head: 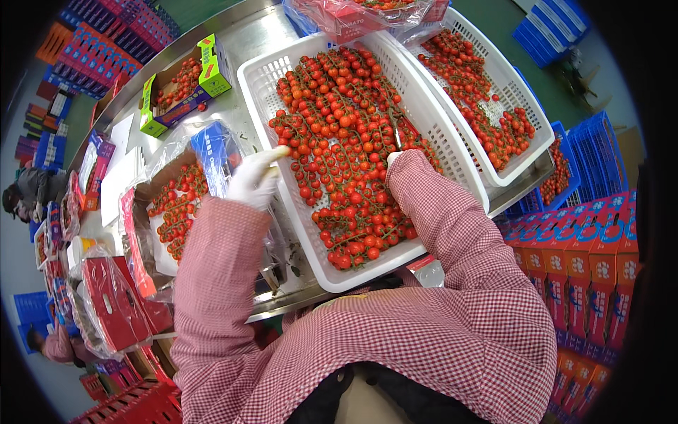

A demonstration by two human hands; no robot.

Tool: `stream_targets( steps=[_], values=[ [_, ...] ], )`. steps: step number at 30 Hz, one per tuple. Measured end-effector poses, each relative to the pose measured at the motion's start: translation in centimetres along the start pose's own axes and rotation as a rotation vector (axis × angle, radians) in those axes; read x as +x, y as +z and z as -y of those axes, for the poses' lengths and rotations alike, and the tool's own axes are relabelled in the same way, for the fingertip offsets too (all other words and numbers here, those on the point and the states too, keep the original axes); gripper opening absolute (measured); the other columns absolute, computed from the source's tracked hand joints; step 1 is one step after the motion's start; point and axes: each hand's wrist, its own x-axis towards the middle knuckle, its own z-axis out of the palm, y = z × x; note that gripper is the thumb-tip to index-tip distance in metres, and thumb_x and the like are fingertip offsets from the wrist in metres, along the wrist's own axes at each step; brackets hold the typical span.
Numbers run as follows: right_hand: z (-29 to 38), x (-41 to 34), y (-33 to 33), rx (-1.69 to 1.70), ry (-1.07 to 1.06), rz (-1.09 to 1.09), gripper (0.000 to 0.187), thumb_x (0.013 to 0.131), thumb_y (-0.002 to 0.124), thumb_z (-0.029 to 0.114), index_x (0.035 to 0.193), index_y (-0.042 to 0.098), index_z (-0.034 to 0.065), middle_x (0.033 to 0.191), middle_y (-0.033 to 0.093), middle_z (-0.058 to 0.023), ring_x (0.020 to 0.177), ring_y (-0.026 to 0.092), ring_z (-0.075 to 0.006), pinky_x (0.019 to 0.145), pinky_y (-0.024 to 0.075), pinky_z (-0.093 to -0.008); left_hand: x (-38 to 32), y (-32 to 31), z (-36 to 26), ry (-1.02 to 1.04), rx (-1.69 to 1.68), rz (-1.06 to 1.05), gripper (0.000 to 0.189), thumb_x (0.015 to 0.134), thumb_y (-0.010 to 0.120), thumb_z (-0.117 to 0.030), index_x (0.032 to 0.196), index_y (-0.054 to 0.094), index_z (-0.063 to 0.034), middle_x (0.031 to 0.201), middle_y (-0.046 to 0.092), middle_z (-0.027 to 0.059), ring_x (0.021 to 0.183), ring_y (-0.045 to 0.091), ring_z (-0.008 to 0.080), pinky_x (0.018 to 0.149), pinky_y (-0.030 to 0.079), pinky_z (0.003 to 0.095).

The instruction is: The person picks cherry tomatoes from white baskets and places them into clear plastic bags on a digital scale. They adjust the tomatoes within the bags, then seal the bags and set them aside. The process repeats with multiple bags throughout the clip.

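A white perforated plastic crate (339, 281) lies in front of me, filled with red cherry tomatoes on the vine (339, 122). My left hand (254, 177), in a white glove, is over the crate's left rim. Its fingers are apart, and a fingertip is at the edge of the tomatoes; I see nothing held in it. Mostly hidden by its checked sleeve, my right hand (393, 158) is inside the crate at the right. It appears to grip small snips (398, 137) with a red part, among the vines. Left of the crate stands an open carton of vine tomatoes (177, 212), partly wrapped in clear plastic.
A second white crate (511, 87) of tomatoes adjoins on the right. A green and purple carton (214, 69) holds more tomatoes on the metal table (254, 32). A plastic-covered red box (344, 24) rests at the far rim. Stacked red cartons (577, 265) stand right; people are at far left.
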Motion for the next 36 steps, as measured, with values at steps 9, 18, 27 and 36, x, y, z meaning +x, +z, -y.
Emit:
stream_targets(
  steps=[9,18,27,36],
  values=[
    [-5.3,-9.2,-0.5,1.513,-0.428,0.088,0.023,0.075,0.056,-0.001,0.097,0.065,-0.0008,0.084,0.068,-0.0105,0.082,0.066,-0.0189,0.073,0.0534,-0.0332,6.4,12.8,2.8,-0.542,0.429,0.566,0.024,0.081,0.062,-0.015,0.103,0.067,-0.0067,0.089,0.068,0.0134,0.085,0.065,0.0233,0.079,0.051,0.033],
    [-5.8,-9.6,3.5,2.324,-1.304,0.488,0.051,0.088,0.055,0.01,0.134,0.038,-0.0019,0.124,0.054,-0.0144,0.107,0.059,-0.0293,0.088,0.0501,-0.0482,9.0,17.6,3.1,-0.877,0.532,0.586,0.023,0.081,0.064,-0.017,0.101,0.067,-0.0066,0.084,0.068,0.0109,0.077,0.064,0.0183,0.072,0.052,0.0309],
    [-5.4,-9.6,3.5,2.275,-1.088,0.218,0.05,0.084,0.055,0.007,0.131,0.041,-0.0036,0.121,0.056,-0.0132,0.107,0.059,-0.0281,0.092,0.0475,-0.0461,7.0,10.6,0.7,-0.631,-0.498,-0.135,0.017,0.079,0.066,-0.013,0.093,0.064,-0.0024,0.077,0.064,0.0012,0.067,0.058,0.0098,0.056,0.046,0.0266],
    [7.9,-11.9,-4.5,1.893,-1.118,0.316,0.046,0.086,0.06,0.016,0.125,0.047,-0.0042,0.114,0.058,-0.014,0.098,0.062,-0.0251,0.084,0.0515,-0.041,-7.2,-7.7,-1.8,-0.359,-1.743,-0.256,0.065,0.079,0.072,-0.031,0.132,0.041,-0.0101,0.135,0.044,0.015,0.111,0.054,0.0353,0.092,0.05,0.0455]
  ],
)
